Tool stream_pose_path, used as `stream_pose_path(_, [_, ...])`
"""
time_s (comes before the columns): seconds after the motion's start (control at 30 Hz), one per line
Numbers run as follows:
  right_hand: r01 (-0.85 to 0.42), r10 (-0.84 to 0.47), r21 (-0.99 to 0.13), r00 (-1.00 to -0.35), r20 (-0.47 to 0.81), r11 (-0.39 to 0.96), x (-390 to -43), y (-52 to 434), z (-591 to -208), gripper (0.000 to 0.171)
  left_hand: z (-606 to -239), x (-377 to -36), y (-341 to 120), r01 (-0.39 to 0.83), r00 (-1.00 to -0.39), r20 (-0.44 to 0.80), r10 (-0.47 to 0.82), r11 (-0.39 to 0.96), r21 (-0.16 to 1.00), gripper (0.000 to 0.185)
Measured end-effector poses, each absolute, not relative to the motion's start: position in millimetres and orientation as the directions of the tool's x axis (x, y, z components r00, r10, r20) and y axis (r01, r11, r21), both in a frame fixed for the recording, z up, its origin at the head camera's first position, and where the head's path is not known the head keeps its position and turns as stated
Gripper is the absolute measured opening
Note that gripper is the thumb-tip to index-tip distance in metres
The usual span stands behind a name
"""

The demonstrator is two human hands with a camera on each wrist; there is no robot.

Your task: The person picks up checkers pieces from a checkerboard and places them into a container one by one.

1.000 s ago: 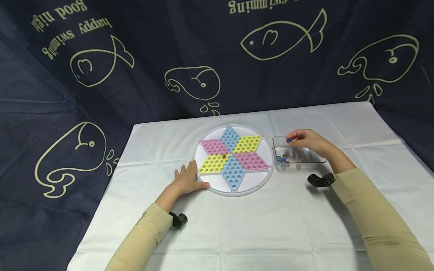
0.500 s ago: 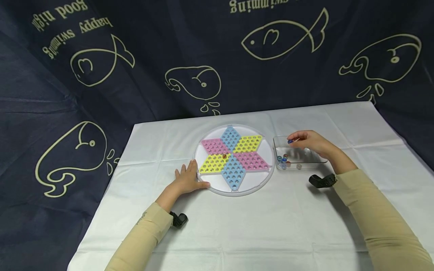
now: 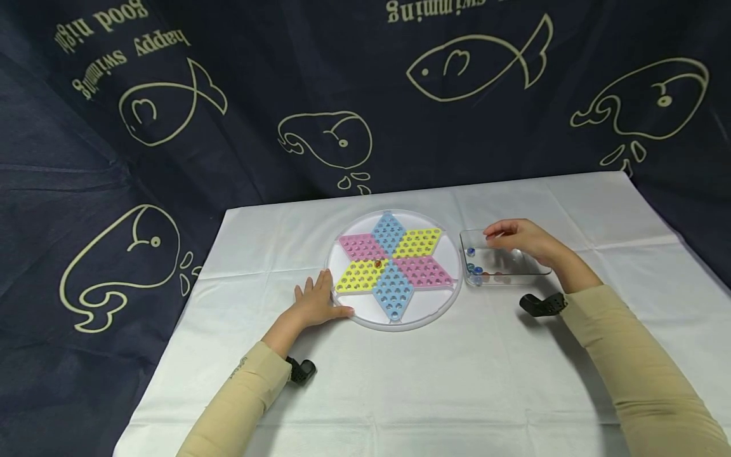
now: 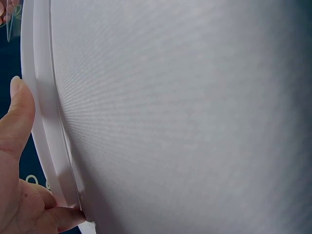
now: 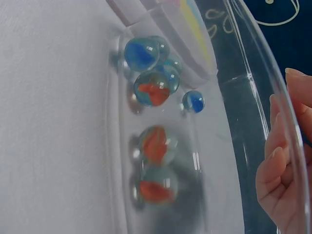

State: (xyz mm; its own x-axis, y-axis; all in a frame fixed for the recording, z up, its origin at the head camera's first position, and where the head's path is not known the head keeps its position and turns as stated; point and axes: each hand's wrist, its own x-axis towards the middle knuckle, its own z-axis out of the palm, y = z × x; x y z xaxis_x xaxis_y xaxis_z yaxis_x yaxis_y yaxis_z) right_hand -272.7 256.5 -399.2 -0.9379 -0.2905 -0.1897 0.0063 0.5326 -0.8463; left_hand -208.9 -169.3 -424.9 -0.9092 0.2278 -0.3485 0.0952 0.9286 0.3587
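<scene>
At the left edge of a round white Chinese checkers board (image 3: pixel 345 251), my left hand (image 3: pixel 313 304) rests with spread fingers, its thumb touching the rim. The left wrist view shows that thumb (image 4: pixel 17 109) along the board's side. One orange marble (image 3: pixel 378 264) sits on a yellow section. My right hand (image 3: pixel 518 238) hovers above a clear plastic box (image 3: pixel 537 275), its fingers loosely bent and no marble visible in them. Inside the box, blue marbles (image 5: pixel 141 53) cluster at one end near orange ones (image 5: pixel 157 145). A single blue marble (image 5: pixel 194 101) lies slightly apart.
A white cloth (image 3: pixel 434 387) covers the table under board and box. Behind the table hangs a dark blue curtain (image 3: pixel 245 76) with fish drawings. Each wrist carries a small black camera, such as the right camera (image 3: pixel 541 304).
My right hand has let go of the blue marble, which now lies in the box near its left wall. Orange marbles in the box have shifted. My left hand stays put.
</scene>
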Motion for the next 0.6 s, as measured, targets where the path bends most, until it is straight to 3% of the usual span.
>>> stream_pose_path(0.6, [-0.044, -0.366, -0.874, -0.917, -0.157, 0.485, -284.5, 207.2, -385.7, 0.046, -424.3, -208.1, -170.2, 0.106, -0.909, -0.342, 0.236, 0.928, 0.358, 0.105])
